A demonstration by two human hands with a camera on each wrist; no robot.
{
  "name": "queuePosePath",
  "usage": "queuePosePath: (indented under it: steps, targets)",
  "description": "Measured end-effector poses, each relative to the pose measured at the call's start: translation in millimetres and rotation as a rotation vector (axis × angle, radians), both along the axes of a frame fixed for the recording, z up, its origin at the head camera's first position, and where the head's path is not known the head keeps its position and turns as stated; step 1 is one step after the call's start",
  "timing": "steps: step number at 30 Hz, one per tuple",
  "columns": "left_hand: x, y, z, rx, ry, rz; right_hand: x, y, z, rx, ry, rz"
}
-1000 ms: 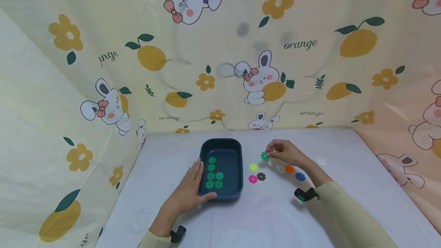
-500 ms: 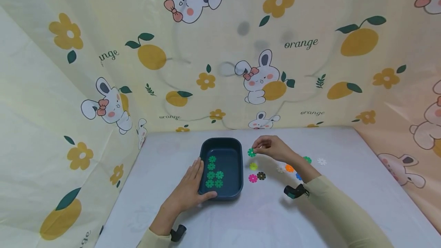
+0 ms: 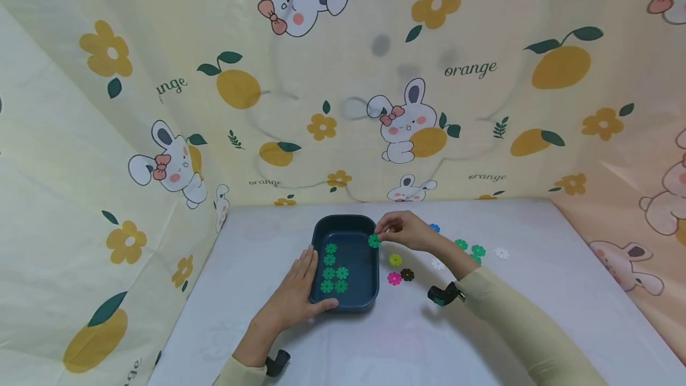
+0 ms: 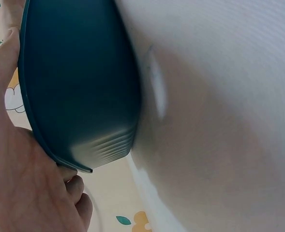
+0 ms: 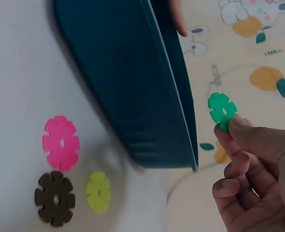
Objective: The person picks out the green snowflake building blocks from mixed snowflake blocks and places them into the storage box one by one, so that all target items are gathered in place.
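Observation:
In the head view my right hand (image 3: 408, 232) is over the right rim of a dark blue tray (image 3: 360, 299). Thumb and forefinger pinch a green flower-shaped plastic disc (image 3: 374, 241), held upright by its edge, as the right wrist view also shows. Several green discs (image 3: 341, 273) lie in the left part of the tray. My left hand (image 3: 289, 293) rests against the tray's left side with fingers extended, its thumb on the near rim.
Right of the tray lie yellow (image 3: 395, 260), pink (image 3: 393, 279) and dark brown (image 3: 407, 274) discs. Farther right are several green discs (image 3: 478, 250) and a white disc (image 3: 501, 253). A blue disc (image 3: 435, 228) is behind my right wrist. A patterned cloth (image 3: 300, 136) stands behind the table.
My right hand has carried the green disc leftward from the loose discs to the tray's right rim. More discs show where its arm was. My left hand stays on the tray.

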State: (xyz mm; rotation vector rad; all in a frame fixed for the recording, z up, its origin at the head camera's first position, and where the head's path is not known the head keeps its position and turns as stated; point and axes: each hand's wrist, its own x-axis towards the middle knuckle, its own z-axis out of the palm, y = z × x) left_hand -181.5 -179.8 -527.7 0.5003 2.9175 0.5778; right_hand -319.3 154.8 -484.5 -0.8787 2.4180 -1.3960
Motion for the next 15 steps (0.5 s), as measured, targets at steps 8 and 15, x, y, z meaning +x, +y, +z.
queuePosePath:
  steps: [8, 15]
  targets:
    - [-1.0, 0.8, -0.6, 0.001, -0.014, 0.01, -5.9, -23.3, -1.6, 0.032, 0.02, 0.066]
    - [-0.7, 0.7, 1.6, -0.003, -0.017, 0.01, -11.8, -41.0, -5.7, 0.051, 0.029, 0.103]
